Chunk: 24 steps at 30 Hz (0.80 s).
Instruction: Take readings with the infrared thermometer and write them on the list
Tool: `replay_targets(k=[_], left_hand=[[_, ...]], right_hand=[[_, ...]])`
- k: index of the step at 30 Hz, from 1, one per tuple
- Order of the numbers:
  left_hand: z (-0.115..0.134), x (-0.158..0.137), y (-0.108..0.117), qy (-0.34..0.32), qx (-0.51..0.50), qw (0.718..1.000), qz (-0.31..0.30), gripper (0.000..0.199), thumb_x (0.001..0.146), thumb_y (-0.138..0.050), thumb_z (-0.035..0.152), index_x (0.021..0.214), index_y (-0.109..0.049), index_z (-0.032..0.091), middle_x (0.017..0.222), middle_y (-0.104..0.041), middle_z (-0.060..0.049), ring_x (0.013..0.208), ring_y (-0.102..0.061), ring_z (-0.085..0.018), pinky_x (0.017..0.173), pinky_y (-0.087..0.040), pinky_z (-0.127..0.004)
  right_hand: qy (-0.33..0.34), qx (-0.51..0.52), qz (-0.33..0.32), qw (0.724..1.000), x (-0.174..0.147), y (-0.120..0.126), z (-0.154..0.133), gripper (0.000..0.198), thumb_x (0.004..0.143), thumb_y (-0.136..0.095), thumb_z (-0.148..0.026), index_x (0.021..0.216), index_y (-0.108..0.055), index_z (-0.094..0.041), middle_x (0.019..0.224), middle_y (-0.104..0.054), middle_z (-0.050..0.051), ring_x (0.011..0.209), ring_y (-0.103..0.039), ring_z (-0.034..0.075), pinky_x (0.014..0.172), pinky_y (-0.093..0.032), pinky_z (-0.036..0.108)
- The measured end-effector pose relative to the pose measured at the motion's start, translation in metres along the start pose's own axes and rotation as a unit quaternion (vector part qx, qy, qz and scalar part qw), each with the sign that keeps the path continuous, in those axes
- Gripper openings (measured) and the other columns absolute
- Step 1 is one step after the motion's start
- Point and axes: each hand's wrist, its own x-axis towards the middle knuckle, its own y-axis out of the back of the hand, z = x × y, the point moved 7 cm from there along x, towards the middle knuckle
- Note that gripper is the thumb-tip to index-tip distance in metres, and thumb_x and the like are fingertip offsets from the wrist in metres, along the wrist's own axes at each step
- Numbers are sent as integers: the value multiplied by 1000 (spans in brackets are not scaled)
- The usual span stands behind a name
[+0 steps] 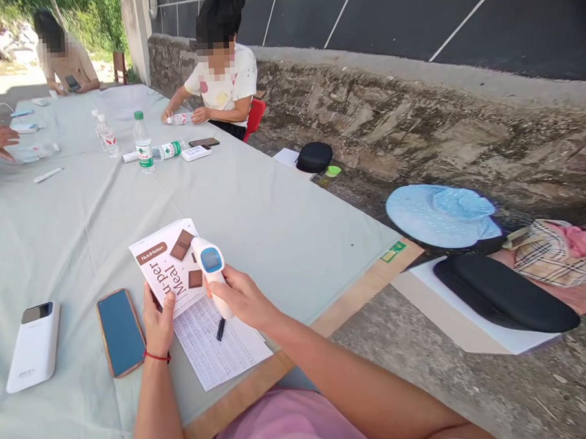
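A thermometer point(212, 275) is gripped in the right hand point(241, 298), the fingers wrapped round its white handle so that the head rises above the fist, tilted up and to the left. Its blue display faces the camera. The head overlaps a packet point(171, 267), which is pinched at its lower edge by the left hand point(158, 320), thumb on the printed face and fingers behind it. The packet is held just above the table point(274, 227), leaning back, beside and slightly behind the thermometer. It is white, with a brown label, pictures of brown squares and large brown lettering running sideways. A red cord is worn at the left wrist.

Under both hands a printed sheet point(221, 345) is spread, with a black pen point(221, 328) lying on it. A phone point(120, 332) in an orange case is laid left of the left hand, and a white power bank point(34, 346) further left. Bottles point(143, 143) are stood far up the table, where other people are seated.
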Motion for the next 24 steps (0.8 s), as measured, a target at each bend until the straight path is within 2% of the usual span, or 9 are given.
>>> replay_targets(k=[6, 12, 16, 20, 24], left_hand=[[3, 3, 0, -8, 0, 1000, 1, 50, 85, -60, 51, 120, -52, 16, 116, -63, -13, 106, -61, -26, 92, -49, -40], [-1, 2, 4, 16, -25, 999, 24, 59, 80, -65, 52, 124, -51, 15, 121, -61, -14, 110, -60, -27, 94, -49, -41], [16, 1, 10, -8, -26, 998, 58, 62, 78, -68, 51, 125, -49, 16, 122, -60, -14, 110, -60, -26, 92, -49, -40], [35, 20, 16, -62, -14, 992, 106, 60, 78, -69, 51, 122, -48, 16, 119, -60, -14, 108, -60, -24, 94, -49, -40], [26, 51, 21, -100, -6, 981, 167, 67, 72, -74, 50, 121, -44, 16, 118, -57, -13, 107, -60, -24, 97, -47, -41]], right_hand=[[-5, 34, 13, 999, -22, 16, -6, 20, 76, -57, -36, 87, -59, -19, 69, -57, -2, 65, -51, 14, 59, -40, 26], [10, 44, 19, 999, -30, 27, -4, 22, 76, -57, -38, 86, -58, -19, 74, -58, 0, 68, -53, 15, 63, -41, 28], [16, 40, 34, 998, -35, 39, 1, 19, 78, -57, -38, 79, -56, -19, 74, -59, 0, 69, -53, 15, 63, -42, 27], [24, 24, 60, 998, -39, 57, 4, 20, 78, -57, -39, 81, -57, -20, 70, -56, 0, 65, -50, 14, 59, -39, 26], [16, 11, 95, 995, -46, 77, 9, 26, 77, -56, -39, 93, -59, -19, 70, -56, -1, 63, -49, 14, 58, -39, 26]])
